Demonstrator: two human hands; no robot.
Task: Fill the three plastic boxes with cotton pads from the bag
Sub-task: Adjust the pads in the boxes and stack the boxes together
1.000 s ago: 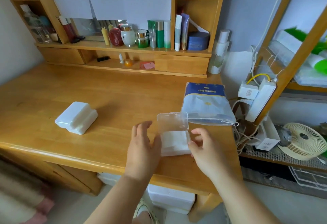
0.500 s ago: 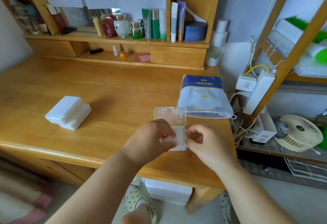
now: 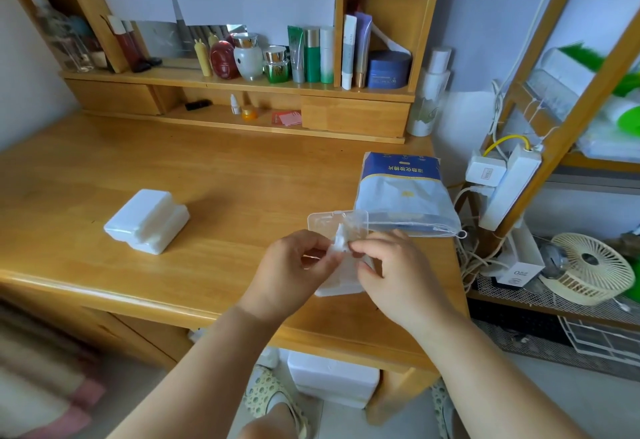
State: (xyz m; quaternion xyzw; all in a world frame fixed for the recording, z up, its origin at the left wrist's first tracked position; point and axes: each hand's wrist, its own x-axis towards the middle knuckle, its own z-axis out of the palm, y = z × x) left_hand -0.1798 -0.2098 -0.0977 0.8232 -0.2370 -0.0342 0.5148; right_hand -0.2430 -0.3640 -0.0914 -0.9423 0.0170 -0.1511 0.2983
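Landmark: we place everything relative to the open box (image 3: 337, 279), which sits on the desk (image 3: 214, 182) near its front edge, its clear lid (image 3: 332, 222) flipped up on the far side.

Change: a second ago our hands hovered spread either side of the box with the pads lying flat in it; half a second ago both came down onto the pads; now a white wisp of cotton pad (image 3: 340, 243) stands lifted above the box, pulled up between the two hands.

Left hand (image 3: 294, 265): fingers curled, pinching the pad's left edge just above the box.

Right hand (image 3: 391, 265): fingers curled, pinching the pad's right edge, touching the same piece.

Bag (image 3: 403, 192): lies on the desk just beyond and right of the box, its opening toward the box.

Other boxes: two closed boxes (image 3: 147, 220), stacked and white with pads, rest on the desk well to the left of the open box.

Meaning: we judge this box to be the last of the three, and we seem to be separating or straightening pads in it before closing the lid.

Risk: the thin pad could tear or drag its neighbours out.
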